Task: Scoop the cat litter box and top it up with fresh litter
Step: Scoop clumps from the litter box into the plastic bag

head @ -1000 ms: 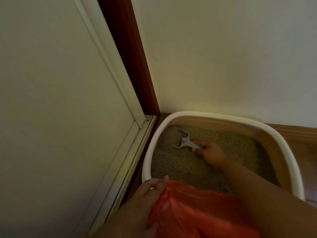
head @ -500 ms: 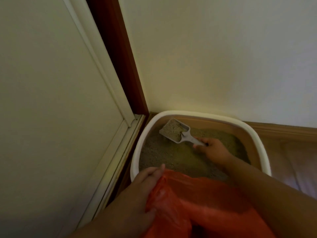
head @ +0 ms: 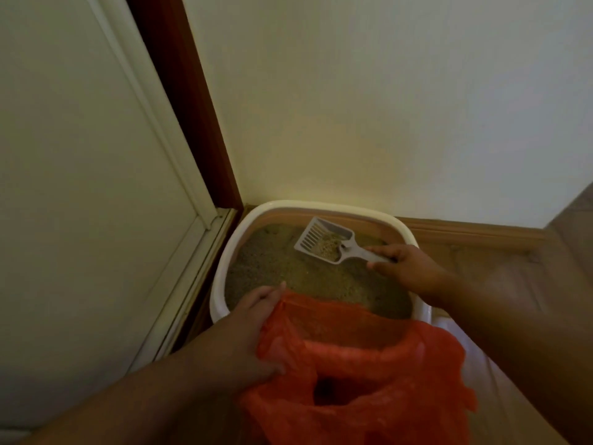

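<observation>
Litter box: the white-rimmed litter box (head: 221, 271) sits on the floor in a corner, its far rim against the wall (head: 385, 107) and its left rim just beside the door frame (head: 179, 101).
Scoop: the grey slotted scoop (head: 324, 239) is held above the litter (head: 288, 274) near the far rim, with a small load of clumps on its slots.
Right grip: the right hand (head: 407, 268) is closed on the scoop handle, fingers wrapped round it.
Left grip: the left hand (head: 247, 335) pinches the near-left edge of the orange bag (head: 369, 374), holding its mouth open at the near rim of the box.
Spill risk: in judgement, tilting the scoop on the way to the bag would drop clumps back into the litter or onto the floor.
Bag risk: the mouth appears narrow and slack; if the left pinch relaxes, it may fold shut under the load.
Edges: the wall and door frame close off the far and left sides.
Open room: the clear path runs over the litter, from the far rim toward the bag.
Fresh litter: no supply is in view.
</observation>
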A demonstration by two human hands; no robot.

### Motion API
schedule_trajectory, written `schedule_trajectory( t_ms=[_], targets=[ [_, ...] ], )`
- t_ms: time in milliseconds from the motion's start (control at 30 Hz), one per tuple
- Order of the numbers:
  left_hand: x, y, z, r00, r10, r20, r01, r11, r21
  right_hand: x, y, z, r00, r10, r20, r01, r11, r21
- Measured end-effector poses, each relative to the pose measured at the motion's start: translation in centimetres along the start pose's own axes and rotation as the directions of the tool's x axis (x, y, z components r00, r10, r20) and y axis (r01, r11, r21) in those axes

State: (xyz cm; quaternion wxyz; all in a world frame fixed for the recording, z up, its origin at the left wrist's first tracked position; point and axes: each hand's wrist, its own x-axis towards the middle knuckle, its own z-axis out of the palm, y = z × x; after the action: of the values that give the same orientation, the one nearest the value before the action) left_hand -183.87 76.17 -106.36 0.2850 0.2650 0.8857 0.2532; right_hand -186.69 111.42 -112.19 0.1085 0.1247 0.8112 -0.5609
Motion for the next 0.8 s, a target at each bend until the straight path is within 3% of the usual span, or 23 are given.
schedule_trajectory(
  t_ms=[533,700,800],
  targets=[
    [-1.0,1.2,-0.5,0.996,-0.023,0.086,0.012,0.992,0.127,-4.0,-1.9,-3.2,0.998,-0.068,0.001,0.068,0.996,-0.063],
    [-1.1,1.6,-0.7,1.000,0.005,-0.014,-0.003,0.993,0.121,-4.6,-3.7,-4.6,0.987,-0.147,0.058,0.153,0.984,-0.097],
    [-0.9,1.4,-0.8,0.998,0.016,-0.069,-0.008,0.995,0.104,-5.4,-5.8,-5.6,0.971,-0.176,0.163,0.198,0.972,-0.128]
  ],
)
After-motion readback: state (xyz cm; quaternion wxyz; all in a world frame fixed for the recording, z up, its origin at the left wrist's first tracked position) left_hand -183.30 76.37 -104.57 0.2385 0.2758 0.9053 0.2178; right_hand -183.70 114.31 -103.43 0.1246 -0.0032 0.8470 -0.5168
